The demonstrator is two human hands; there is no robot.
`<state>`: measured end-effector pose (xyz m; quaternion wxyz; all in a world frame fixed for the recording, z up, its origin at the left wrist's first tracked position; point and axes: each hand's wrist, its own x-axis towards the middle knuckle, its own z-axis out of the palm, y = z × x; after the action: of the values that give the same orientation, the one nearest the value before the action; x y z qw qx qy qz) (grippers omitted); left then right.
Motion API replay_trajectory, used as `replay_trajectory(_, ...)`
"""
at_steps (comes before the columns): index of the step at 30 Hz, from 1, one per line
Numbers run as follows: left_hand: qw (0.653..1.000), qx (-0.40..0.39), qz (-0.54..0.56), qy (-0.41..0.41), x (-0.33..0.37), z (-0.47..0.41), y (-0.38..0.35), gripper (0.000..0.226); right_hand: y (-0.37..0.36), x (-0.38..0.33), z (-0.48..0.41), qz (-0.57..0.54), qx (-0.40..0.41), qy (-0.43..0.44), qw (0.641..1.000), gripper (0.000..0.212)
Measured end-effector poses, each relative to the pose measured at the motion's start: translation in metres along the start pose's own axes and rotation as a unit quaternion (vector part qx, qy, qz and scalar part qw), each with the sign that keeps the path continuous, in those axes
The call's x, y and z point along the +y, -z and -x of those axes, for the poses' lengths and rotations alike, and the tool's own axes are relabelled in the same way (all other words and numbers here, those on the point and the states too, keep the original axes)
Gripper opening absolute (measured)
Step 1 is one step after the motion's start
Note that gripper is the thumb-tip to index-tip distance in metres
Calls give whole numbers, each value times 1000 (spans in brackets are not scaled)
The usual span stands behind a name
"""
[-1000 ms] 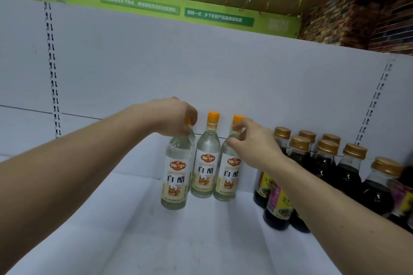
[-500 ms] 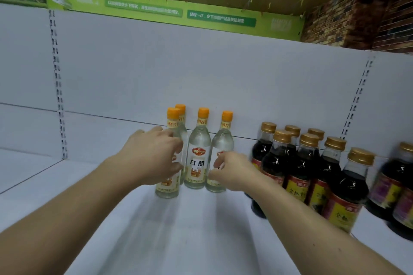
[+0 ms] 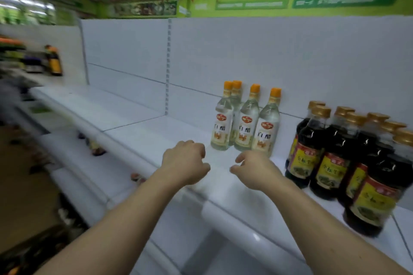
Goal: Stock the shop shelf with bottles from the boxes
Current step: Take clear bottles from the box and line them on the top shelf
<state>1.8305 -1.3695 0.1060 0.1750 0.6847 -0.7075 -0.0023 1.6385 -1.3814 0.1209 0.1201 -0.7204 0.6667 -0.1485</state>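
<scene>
Four clear bottles (image 3: 243, 123) stand upright on the white shelf (image 3: 138, 118) near its back wall, orange caps pointing up, filled with clear liquid. Dark bottles (image 3: 330, 154) with gold caps stand to their right. The left hand (image 3: 185, 163) and right hand (image 3: 254, 169) hover empty in front of them, fingers loosely curled.

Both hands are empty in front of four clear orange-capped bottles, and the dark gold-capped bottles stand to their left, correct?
Nearly. In the head view the dark gold-capped bottles stand to the right of the four clear orange-capped bottles, not the left. The left hand and right hand are indeed empty in front of them.
</scene>
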Motion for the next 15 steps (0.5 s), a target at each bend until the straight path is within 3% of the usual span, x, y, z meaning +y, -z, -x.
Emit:
replay_trajectory(11,980,58,27,189,-49,161,8,26,-47,-76,100,-29,-50,174,983,45)
replay_trajectory(15,967,52,29,246,-82,204,0,34,-82,-110,117,-16,-83,238,967,38)
